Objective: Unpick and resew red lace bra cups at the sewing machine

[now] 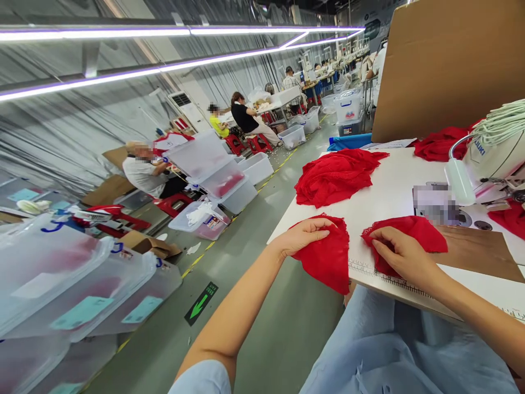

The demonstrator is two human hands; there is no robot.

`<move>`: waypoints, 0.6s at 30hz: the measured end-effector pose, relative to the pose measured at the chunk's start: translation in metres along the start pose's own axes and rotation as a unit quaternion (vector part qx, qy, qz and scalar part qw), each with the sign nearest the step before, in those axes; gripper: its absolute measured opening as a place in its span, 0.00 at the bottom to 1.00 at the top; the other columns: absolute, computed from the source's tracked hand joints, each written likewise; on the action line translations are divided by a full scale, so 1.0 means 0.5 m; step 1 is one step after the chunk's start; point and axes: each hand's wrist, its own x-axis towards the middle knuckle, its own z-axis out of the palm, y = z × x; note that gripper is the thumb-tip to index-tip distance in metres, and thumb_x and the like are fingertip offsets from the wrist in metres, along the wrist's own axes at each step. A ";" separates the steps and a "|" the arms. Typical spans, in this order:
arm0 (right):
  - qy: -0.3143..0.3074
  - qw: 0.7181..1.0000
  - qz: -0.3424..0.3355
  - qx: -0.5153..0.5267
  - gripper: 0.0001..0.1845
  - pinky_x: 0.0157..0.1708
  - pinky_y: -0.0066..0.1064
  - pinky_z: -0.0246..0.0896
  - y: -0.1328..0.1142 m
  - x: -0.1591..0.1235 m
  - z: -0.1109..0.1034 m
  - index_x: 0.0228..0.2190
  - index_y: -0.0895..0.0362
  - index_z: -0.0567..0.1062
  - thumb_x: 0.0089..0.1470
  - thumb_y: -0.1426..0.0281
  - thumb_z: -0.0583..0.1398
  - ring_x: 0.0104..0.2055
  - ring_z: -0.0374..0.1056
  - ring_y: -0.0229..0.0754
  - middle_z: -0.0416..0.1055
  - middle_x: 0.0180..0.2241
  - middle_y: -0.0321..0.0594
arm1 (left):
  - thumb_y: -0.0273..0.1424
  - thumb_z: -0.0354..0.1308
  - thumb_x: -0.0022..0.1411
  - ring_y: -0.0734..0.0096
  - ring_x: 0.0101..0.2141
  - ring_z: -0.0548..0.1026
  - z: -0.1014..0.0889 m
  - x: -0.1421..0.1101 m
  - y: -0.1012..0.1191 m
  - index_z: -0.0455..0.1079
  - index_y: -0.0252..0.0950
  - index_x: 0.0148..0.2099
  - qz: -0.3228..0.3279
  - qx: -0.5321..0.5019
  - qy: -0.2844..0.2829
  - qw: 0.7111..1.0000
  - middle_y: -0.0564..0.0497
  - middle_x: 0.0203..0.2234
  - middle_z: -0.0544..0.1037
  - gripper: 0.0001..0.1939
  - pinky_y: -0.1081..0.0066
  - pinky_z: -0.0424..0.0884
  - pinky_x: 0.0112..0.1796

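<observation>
My left hand (305, 234) lies flat with fingers stretched on a red fabric piece (328, 257) that hangs over the near edge of the white work table (389, 191). My right hand (400, 253) rests on a second red fabric piece (418, 232), its fingers curled and pinching the cloth near its left edge. A printed ruler strip (369, 269) runs along the table edge under both pieces.
A pile of red fabric (334, 175) lies further back on the table. A white sewing machine (492, 158) with a lamp stands at right, a cardboard sheet (447, 60) behind it. Clear plastic bins (61, 284) line the aisle at left; other people sit working beyond.
</observation>
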 end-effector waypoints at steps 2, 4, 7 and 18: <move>-0.006 1.000 0.005 0.009 0.12 0.45 0.44 0.69 -0.002 -0.001 0.002 0.35 0.52 0.76 0.56 0.60 0.55 0.43 0.74 0.50 0.79 0.40 0.43 | 0.46 0.68 0.55 0.71 0.34 0.75 -0.003 0.000 -0.002 0.75 0.35 0.43 0.010 0.004 0.005 1.000 0.49 0.35 0.79 0.22 0.71 0.69 0.40; 0.004 1.000 0.008 0.020 0.13 0.45 0.44 0.70 -0.004 -0.001 0.003 0.35 0.52 0.76 0.56 0.59 0.56 0.43 0.74 0.50 0.79 0.40 0.43 | 0.45 0.67 0.56 0.68 0.37 0.76 -0.006 -0.002 -0.005 0.77 0.35 0.44 0.013 0.010 0.000 1.000 0.47 0.37 0.80 0.21 0.70 0.69 0.43; 0.010 1.000 0.003 0.013 0.13 0.42 0.42 0.70 -0.007 0.004 0.003 0.32 0.52 0.76 0.56 0.59 0.55 0.40 0.74 0.48 0.79 0.38 0.41 | 0.44 0.66 0.59 0.65 0.41 0.77 -0.009 -0.004 -0.010 0.78 0.34 0.47 0.011 0.007 -0.012 1.000 0.44 0.40 0.81 0.21 0.69 0.70 0.45; -0.077 0.980 -0.063 -0.171 0.17 0.49 0.45 0.71 0.033 0.019 0.006 0.44 0.58 0.77 0.54 0.72 0.54 0.47 0.73 0.51 0.75 0.47 0.51 | 0.46 0.65 0.58 0.71 0.33 0.74 -0.029 -0.023 -0.003 0.75 0.34 0.49 -0.036 0.060 -0.015 0.997 0.47 0.36 0.79 0.24 0.72 0.69 0.37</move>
